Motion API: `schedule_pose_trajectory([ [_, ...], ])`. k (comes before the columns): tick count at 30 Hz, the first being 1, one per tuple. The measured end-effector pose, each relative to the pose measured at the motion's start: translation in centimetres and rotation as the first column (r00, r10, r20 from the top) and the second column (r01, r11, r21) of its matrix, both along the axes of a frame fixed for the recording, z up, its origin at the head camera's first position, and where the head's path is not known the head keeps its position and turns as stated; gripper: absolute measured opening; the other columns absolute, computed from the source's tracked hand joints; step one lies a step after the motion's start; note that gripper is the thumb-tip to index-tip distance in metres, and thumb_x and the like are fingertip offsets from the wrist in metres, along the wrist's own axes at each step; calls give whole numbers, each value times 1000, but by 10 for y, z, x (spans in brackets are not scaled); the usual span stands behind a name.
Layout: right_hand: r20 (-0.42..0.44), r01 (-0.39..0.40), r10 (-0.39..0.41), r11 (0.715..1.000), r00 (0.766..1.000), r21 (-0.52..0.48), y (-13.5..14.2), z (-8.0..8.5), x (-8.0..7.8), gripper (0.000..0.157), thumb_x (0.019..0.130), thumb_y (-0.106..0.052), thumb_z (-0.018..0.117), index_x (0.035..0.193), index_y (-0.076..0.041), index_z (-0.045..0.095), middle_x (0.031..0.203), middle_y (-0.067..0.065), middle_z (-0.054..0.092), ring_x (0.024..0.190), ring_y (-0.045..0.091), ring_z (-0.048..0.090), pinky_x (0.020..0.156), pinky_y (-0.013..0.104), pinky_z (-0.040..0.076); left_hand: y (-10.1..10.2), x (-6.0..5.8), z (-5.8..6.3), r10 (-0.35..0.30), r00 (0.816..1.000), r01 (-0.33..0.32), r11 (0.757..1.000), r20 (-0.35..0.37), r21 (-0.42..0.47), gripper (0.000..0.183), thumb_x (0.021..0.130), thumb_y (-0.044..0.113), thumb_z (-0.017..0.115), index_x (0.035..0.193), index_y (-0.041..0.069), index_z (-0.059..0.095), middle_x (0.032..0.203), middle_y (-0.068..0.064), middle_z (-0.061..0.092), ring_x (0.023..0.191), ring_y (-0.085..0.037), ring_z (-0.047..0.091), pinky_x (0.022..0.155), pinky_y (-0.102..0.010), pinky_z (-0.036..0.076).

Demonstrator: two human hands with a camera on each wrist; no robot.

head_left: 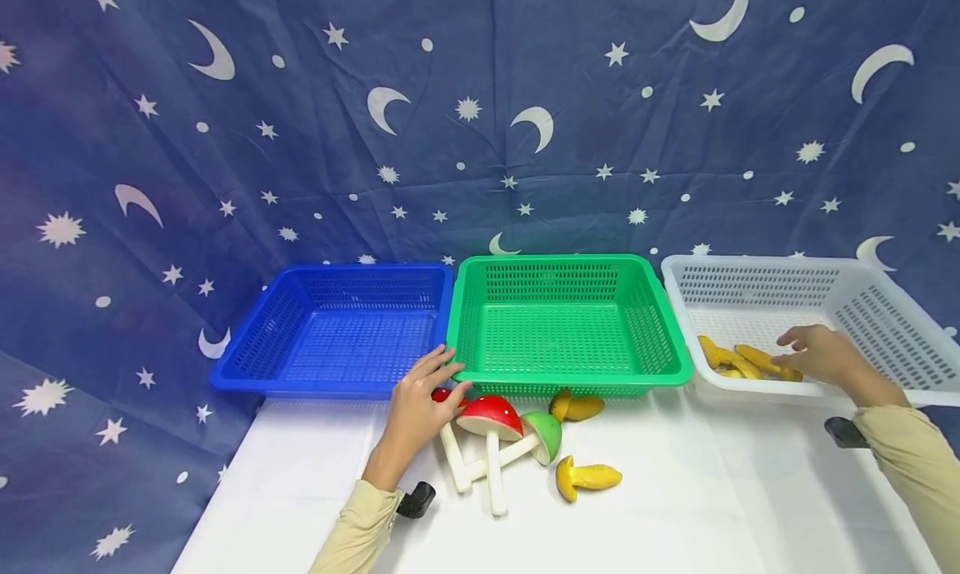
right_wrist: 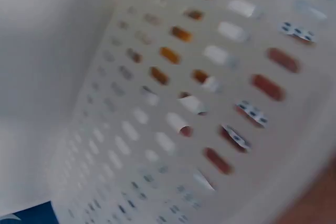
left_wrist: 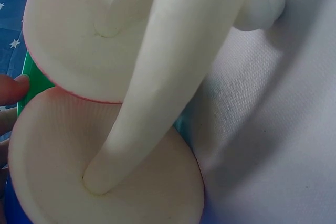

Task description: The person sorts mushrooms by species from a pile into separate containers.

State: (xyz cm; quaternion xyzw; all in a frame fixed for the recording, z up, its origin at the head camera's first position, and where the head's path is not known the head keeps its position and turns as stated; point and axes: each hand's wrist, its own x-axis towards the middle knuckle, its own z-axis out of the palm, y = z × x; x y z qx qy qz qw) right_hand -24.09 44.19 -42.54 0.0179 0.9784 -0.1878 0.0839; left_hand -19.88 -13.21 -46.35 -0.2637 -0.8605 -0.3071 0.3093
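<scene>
My left hand [head_left: 418, 407] reaches to the front corner of the green basket [head_left: 555, 382], fingers extended and nothing gripped. Just beneath it lies a toy mushroom with a red cap, its white stem [head_left: 454, 459] showing. Beside that are a second red-capped mushroom [head_left: 491, 414] and a green-capped one [head_left: 546, 436]. The left wrist view shows the pale underside of a red-edged cap [left_wrist: 58, 145], fingertips [left_wrist: 13, 88] at its left. Inside the white basket [head_left: 753, 264], my right hand [head_left: 825, 359] hovers with loosely bent, parted fingers beside several yellow mushrooms [head_left: 738, 359].
A blue basket [head_left: 330, 386] stands left of the green one. Two yellow mushrooms, one at the green basket's front [head_left: 585, 407] and one nearer [head_left: 596, 476], lie on the white tablecloth [head_left: 675, 507]. A blue star-patterned cloth [head_left: 450, 141] hangs behind the baskets.
</scene>
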Motion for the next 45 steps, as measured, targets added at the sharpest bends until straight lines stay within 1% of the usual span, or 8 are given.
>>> schedule_pose_trajectory([
  [9,-104,-56,56,998,993,-1,-30,27,12,49,82,-24,72,111,12,59,110,40,53,94,53,53,70,58,48,-1,0,0,6,1000,-6,1000,9,5,26,77,19,79,97,3,74,113,-17,66,116,-31,57,90,-46,49],
  [15,-195,-111,113,994,974,20,-50,39,24,47,80,-23,75,109,11,61,111,38,55,96,54,52,74,63,45,0,1,3,15,1000,-15,1000,16,-1,26,76,20,79,97,4,75,114,-16,66,116,-31,57,89,-48,50],
  [21,-319,-167,175,985,931,52,-66,50,34,38,77,-21,76,103,5,67,107,32,61,91,49,58,71,61,47,1,0,4,13,1000,-14,1000,15,7,27,76,20,79,97,4,75,114,-16,66,116,-31,57,88,-49,50],
  [25,-367,-197,198,980,909,41,-76,55,41,35,78,-20,76,103,4,68,107,31,61,90,47,60,68,57,50,2,-1,3,13,1000,-13,1000,13,8,26,77,21,79,97,4,75,115,-15,66,117,-30,56,89,-47,50],
  [30,-429,-235,222,972,876,23,-87,57,53,31,79,-15,75,103,3,67,107,29,62,89,46,61,64,54,53,3,-2,2,11,1000,-11,1000,13,9,26,78,20,78,98,4,75,115,-15,66,117,-29,56,90,-47,49],
  [36,-488,-303,270,953,830,12,-105,57,65,29,74,-10,79,99,0,68,100,22,66,87,44,62,62,51,54,2,-2,2,10,1000,-11,1000,22,7,27,78,21,77,98,4,75,116,-15,66,117,-29,56,91,-46,49],
  [41,-522,-351,316,936,792,34,-119,53,73,27,71,-9,81,95,-8,70,93,6,68,83,28,64,60,37,55,-1,1,1,20,1000,-20,1000,0,1,27,75,19,80,97,4,75,114,-15,66,115,-31,57,89,-47,50],
  [45,-527,-368,342,928,778,59,-128,51,81,29,70,-9,82,95,-11,70,91,-1,67,79,18,63,60,31,53,-1,2,0,20,1000,-20,1000,8,-3,26,75,18,80,97,4,75,114,-15,66,115,-31,57,87,-47,51],
])
